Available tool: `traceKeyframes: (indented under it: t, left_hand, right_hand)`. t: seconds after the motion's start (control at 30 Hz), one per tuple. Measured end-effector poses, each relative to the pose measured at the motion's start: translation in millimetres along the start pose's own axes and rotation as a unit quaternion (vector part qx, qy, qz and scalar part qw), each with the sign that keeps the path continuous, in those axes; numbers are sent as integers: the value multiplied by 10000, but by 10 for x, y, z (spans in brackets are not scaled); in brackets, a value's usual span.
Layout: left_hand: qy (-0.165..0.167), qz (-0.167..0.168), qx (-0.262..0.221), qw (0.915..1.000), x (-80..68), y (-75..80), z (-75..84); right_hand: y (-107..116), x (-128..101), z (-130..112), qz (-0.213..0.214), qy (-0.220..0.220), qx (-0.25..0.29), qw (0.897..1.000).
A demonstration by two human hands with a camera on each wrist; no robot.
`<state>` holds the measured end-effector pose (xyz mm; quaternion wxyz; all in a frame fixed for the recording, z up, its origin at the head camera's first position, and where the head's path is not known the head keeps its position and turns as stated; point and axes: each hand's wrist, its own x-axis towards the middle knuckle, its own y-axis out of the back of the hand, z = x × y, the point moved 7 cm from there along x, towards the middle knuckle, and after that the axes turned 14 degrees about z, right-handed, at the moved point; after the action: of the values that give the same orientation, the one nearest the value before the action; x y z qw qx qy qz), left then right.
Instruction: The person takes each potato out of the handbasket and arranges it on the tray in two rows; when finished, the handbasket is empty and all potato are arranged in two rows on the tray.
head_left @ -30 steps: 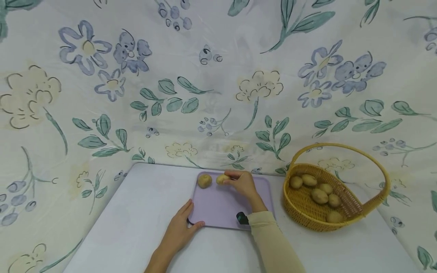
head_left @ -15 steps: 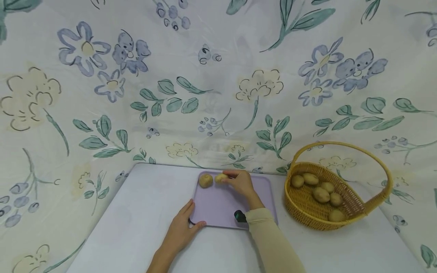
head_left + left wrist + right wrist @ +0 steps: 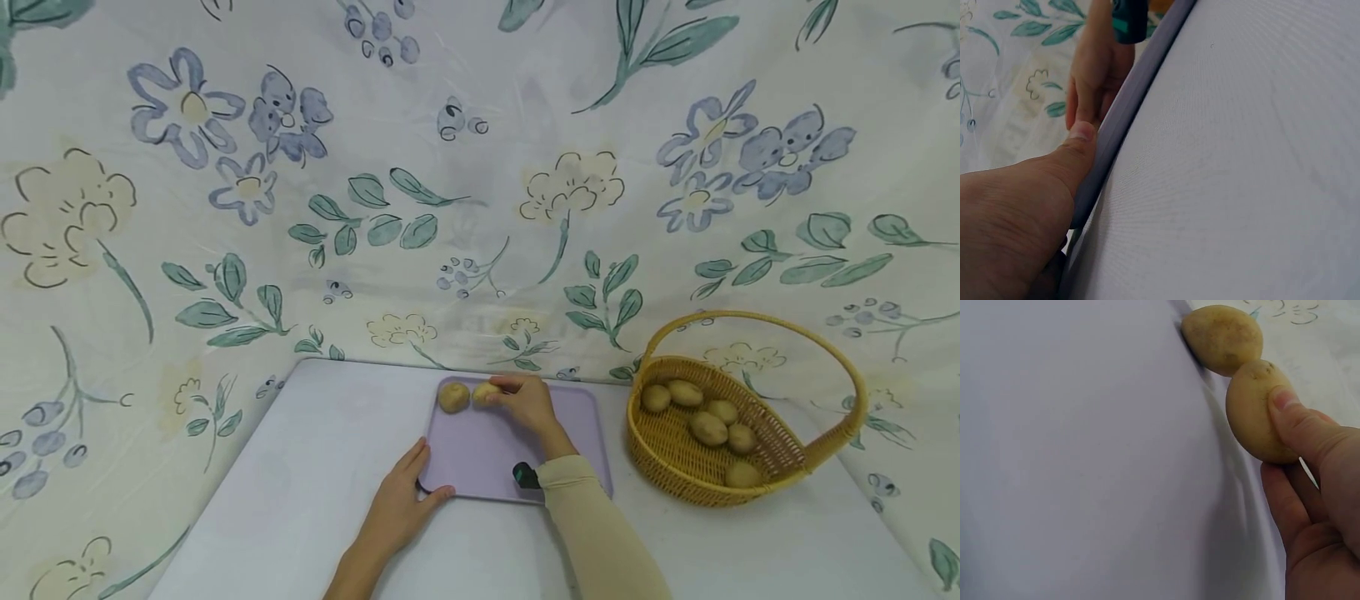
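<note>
A lilac tray [image 3: 480,458] lies on the white table with a potato [image 3: 453,397] at its back left corner. My right hand [image 3: 531,408] pinches a second potato [image 3: 483,393] between thumb and fingers near the tray's back edge. In the right wrist view, this held potato [image 3: 1250,419] meets the end of the other potato [image 3: 1222,337], and the thumb lies over its side. At the front left corner of the tray, my left hand [image 3: 397,504] rests with straight fingers along the left side. Its thumb touches the tray rim [image 3: 1124,112] in the left wrist view.
To the right of the tray stands a yellow wicker basket [image 3: 671,482] with a tall arched handle; several potatoes [image 3: 708,428] lie inside. A flower-printed cloth [image 3: 480,208] hangs right behind the table. A dark device [image 3: 527,476] sits at my right wrist.
My right hand has brought its potato slightly left, narrowing the gap to the potato in the corner. The left hand keeps its place at the tray corner.
</note>
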<state>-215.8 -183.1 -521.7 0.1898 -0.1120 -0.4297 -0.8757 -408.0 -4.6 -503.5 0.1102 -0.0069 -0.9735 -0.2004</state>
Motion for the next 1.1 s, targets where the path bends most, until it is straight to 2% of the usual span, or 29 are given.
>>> traceKeyframes:
  t: [0.23,0.57,1.1]
  left_hand:
    - [-32,16,22,10000,11,16,25]
    - [-115,90,55,9999,23,56,67]
    - [16,-44,26,10000,4,16,21]
  right_hand:
    - [4,-4,44,203,-7,-163,9997]
    - [-15,-12,52,240,-139,48,9996]
    - [-43,-56,72,329,-49,191,9993]
